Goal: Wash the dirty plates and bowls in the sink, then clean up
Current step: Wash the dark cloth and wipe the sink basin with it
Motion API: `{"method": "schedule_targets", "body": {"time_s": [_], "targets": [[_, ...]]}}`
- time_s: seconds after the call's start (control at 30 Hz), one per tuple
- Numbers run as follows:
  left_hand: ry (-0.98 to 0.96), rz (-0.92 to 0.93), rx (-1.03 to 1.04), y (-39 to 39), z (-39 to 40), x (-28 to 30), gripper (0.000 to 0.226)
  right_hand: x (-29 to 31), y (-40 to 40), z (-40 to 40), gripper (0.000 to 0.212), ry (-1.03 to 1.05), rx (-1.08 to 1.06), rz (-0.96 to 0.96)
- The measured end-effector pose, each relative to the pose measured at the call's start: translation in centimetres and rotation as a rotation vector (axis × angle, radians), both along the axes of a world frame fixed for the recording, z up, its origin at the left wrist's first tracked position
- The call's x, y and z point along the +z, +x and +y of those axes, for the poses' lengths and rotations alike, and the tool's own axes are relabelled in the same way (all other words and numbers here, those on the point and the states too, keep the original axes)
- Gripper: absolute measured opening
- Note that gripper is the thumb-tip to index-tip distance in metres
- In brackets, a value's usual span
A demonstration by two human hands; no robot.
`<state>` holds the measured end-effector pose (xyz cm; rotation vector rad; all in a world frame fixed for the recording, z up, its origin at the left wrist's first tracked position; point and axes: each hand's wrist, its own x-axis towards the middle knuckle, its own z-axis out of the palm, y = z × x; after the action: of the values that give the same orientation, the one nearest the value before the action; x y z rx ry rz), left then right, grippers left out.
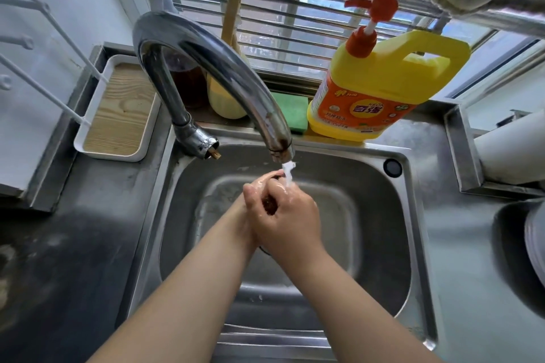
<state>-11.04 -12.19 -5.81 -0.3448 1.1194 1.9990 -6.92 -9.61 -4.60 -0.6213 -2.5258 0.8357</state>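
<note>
Over the sink (398,215), the right hand (290,218) lies across the left hand (253,209), pressed together under the tap (277,141)'s stream, hiding the left palm; whether something dark is pinched between them, I cannot tell; stacked plates (535,247) at three o'clock are cut off.

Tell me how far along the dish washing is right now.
Looks near the end: the sink basin shows no plates or bowls. In hand: the left hand and right hand are clasped together under the faucet stream. Left: shutting off the water. A stack at the right edge may be plates; too cropped to tell.
</note>
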Motion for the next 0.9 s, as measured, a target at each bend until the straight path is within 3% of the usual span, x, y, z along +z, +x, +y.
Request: {"method": "schedule_targets", "body": {"time_s": [0.03,0.1,0.17,0.2,0.27,0.3,0.37,0.47,0.53,0.57,0.63,0.7,0.8,0.9], "targets": [[-0.076,0.057,0.173,0.4,0.4,0.3,0.049,0.0,-0.3,-0.1,0.039,0.037,-0.012,0.016],[0.008,-0.036,0.335,0.9,1.0,0.7,0.059,-0.4,-0.9,0.2,0.041,0.074,-0.028,0.026],[0.012,-0.049,0.167,0.6,0.7,0.7,0.044,-1.0,-1.3,0.9,0.043,0.109,-0.038,0.045],[-0.017,-0.156,0.059,-0.1,0.4,0.3,0.041,-1.2,-1.3,1.3,0.044,0.101,-0.041,0.043],[-0.119,-0.271,-0.013,-1.1,-0.4,-0.7,0.049,-1.1,-1.5,1.8,0.042,-0.165,-0.056,-0.043],[-0.197,-0.242,-0.032,-1.4,-0.6,-1.0,0.046,-1.1,-1.6,2.2,0.042,-0.377,-0.079,-0.111],[-0.311,-0.143,-0.127,-1.5,-0.5,-0.6,0.04,-2.2,-1.7,3.4,0.036,-0.609,-0.204,-0.217],[-0.28,-0.117,-0.096,-2.4,-1.4,-0.2,0.046,-2.9,-1.1,4.4,0.039,-1.043,-0.287,-0.322],[-0.234,-0.122,-0.081,-2.9,-2.2,-0.1,0.037,-2.6,-0.2,4.0,0.044,-1.456,-0.263,-0.273],[-0.224,-0.131,-0.096,-2.8,-2.7,0.2,0.035,-2.4,0.2,3.6,0.038,-1.552,-0.208,-0.252],[-0.239,-0.16,-0.215,-2.7,-3.7,0.0,0.04,-2.1,0.5,2.5,0.026,-1.541,-0.135,-0.238],[-0.385,-0.072,-0.289,-3.8,-4.8,-0.3,0.041,-2.1,0.3,2.2,0.017,-1.523,-0.22,-0.19],[-0.68,0.128,-0.098,-6.8,-6.5,-1.1,0.046,-1.7,0.1,3.2,0.009,-1.493,-0.405,-0.131],[-0.782,0.313,-0.028,-9.4,-6.8,-1.9,0.034,-0.7,0.7,4.5,0.008,-1.521,-0.472,-0.08]]}}
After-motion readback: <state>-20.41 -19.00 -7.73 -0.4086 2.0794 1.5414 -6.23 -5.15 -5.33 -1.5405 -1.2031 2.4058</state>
